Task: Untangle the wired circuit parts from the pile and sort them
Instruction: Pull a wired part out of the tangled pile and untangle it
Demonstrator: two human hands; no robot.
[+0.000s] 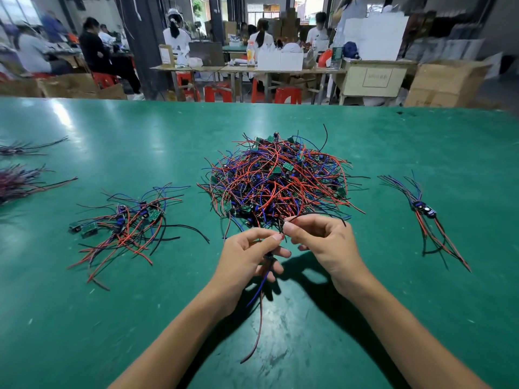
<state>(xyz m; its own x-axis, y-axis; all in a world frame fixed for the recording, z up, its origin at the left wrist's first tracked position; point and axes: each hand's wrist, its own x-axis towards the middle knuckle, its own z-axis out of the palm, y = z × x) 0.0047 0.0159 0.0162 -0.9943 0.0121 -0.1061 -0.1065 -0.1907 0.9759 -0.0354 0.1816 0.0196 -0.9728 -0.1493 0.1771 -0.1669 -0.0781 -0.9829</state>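
Head view: both forearms reach forward over the green table [84, 318], and the hands meet just in front of the main pile of wired circuit parts [276, 178].

The left hand [247, 256] is turned palm-inward with its fingers curled. Thumb and forefinger pinch a wired circuit part [262, 293], whose blue and red leads hang down below the hand towards the table.

The right hand [323, 242] is held slightly higher, wrist bent, fingers curled. Its thumb and forefinger pinch a black wire [314, 215] that arches over the knuckles at the near edge of the pile. The fingertips of both hands are almost touching.

A smaller loose group of parts [132, 223] lies to the left of the pile. A sorted bundle [427, 214] lies well apart on the right. Two further bundles [19, 175] sit at the far left edge.
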